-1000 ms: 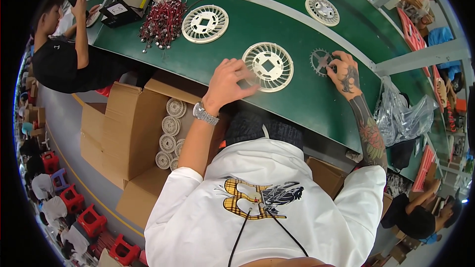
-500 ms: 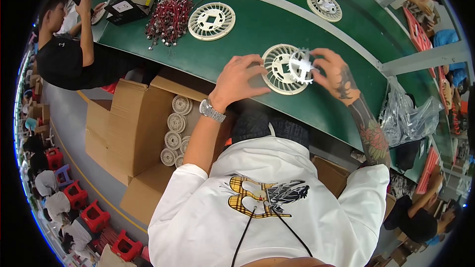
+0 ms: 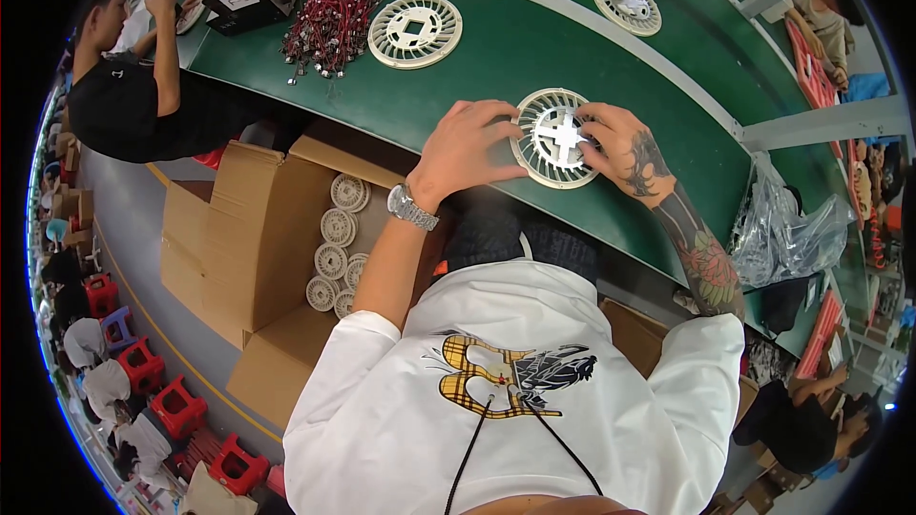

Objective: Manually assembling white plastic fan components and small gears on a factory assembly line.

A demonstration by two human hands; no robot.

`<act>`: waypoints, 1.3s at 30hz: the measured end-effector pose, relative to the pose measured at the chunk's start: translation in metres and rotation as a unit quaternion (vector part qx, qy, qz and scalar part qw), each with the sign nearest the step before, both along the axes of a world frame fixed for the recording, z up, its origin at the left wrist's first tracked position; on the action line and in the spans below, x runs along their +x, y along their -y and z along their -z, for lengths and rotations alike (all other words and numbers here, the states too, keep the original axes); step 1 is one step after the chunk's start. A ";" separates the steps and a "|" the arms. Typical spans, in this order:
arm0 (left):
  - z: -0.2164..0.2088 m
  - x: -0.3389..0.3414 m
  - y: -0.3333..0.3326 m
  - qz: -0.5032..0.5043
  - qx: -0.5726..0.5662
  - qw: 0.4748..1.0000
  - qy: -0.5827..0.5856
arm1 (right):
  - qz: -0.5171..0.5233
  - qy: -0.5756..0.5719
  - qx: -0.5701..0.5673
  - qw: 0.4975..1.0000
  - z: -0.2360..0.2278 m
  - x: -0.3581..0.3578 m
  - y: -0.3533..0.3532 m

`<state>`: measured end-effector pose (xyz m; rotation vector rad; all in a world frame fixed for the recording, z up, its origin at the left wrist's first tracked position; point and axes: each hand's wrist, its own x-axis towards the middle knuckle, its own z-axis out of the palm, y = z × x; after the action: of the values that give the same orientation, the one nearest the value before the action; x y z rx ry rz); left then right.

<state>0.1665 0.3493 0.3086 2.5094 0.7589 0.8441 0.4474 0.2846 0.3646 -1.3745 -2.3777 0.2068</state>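
A round cream plastic cover (image 3: 532,164) with slots around its rim lies on the green bench in front of me. My left hand (image 3: 469,151) steadies its left edge, thumb and fingers spread around the rim. A bright white cross-shaped piece (image 3: 567,135) sits over the middle of the cover. Fingers of my right hand (image 3: 618,148) curl onto the right side of that piece, close to the cover's right rim. Whether the piece is fully seated, I cannot tell.
Another slotted cover (image 3: 415,31) and a heap of red and black wires (image 3: 329,27) lie to the left. More covers (image 3: 627,6) rest beyond a pale rail (image 3: 611,36). An open carton (image 3: 224,243) below holds several round parts. Clear plastic bags (image 3: 792,229) hang at right.
My right hand has moved left and brought the white cross-shaped piece from the cover's right side onto its middle. My left hand has stayed at the left rim.
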 end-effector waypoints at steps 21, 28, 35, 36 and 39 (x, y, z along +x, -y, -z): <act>-0.003 -0.001 -0.001 0.001 -0.014 1.000 -0.011 | -0.021 0.027 0.009 0.999 0.012 0.001 -0.003; -0.003 -0.001 0.000 0.002 -0.019 1.000 -0.016 | 0.007 -0.007 -0.025 1.000 0.017 -0.002 -0.001; -0.002 0.000 0.000 -0.002 -0.019 1.000 -0.012 | 0.030 0.033 -0.029 0.999 0.015 -0.007 -0.003; -0.002 0.000 0.000 -0.002 -0.019 1.000 -0.011 | 0.030 0.033 -0.031 0.999 0.015 -0.007 -0.003; -0.004 0.001 0.000 -0.003 -0.018 1.000 -0.010 | 0.028 0.049 -0.008 0.998 0.015 -0.007 -0.003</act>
<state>0.1675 0.3498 0.3127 2.4886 0.7814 0.8017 0.4400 0.2877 0.3491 -1.4889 -2.4170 0.1458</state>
